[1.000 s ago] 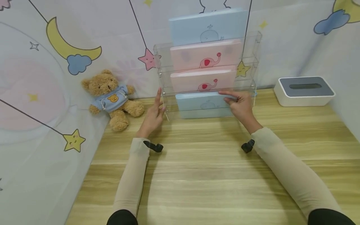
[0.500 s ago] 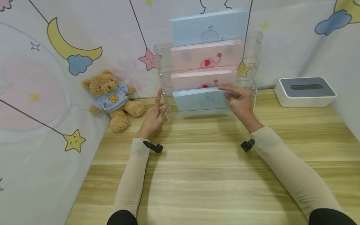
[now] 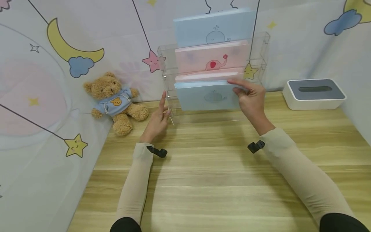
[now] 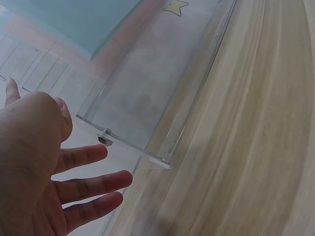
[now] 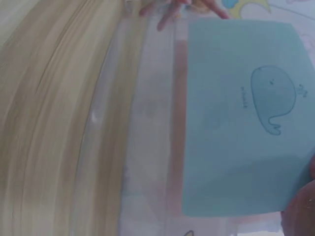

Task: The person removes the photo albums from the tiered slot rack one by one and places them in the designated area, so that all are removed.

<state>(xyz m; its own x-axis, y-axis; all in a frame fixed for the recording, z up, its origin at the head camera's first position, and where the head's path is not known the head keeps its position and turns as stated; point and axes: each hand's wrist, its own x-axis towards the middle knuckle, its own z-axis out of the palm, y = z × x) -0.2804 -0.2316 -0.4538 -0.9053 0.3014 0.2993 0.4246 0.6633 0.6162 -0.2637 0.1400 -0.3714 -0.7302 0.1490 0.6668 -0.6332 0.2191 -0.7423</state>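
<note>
My right hand [image 3: 252,104] pinches the upper right corner of a light blue notebook [image 3: 195,98] with a whale drawing on its cover. In the right wrist view the notebook [image 5: 221,123] fills the right half, its lower edge above the rack's lowest tier. The clear acrylic display rack [image 3: 262,50] stands at the back of the table. Beside its left end is my left hand [image 3: 156,122], fingers spread; the left wrist view shows these fingers [image 4: 93,187] close by the rack's side panel. Behind the held notebook, a pink notebook [image 3: 200,77] shows only its top.
Higher on the rack stand a pink notebook with a red elephant [image 3: 191,59] and another blue whale notebook [image 3: 191,32]. A teddy bear [image 3: 111,96] sits at the left, against the printed wall cloth [image 3: 121,19]. A white tissue box with a grey lid [image 3: 314,93] stands at the right.
My right hand has lifted the blue notebook up from the lowest tier, and it now covers most of the pink notebook behind it. My left hand has stayed in place.
</note>
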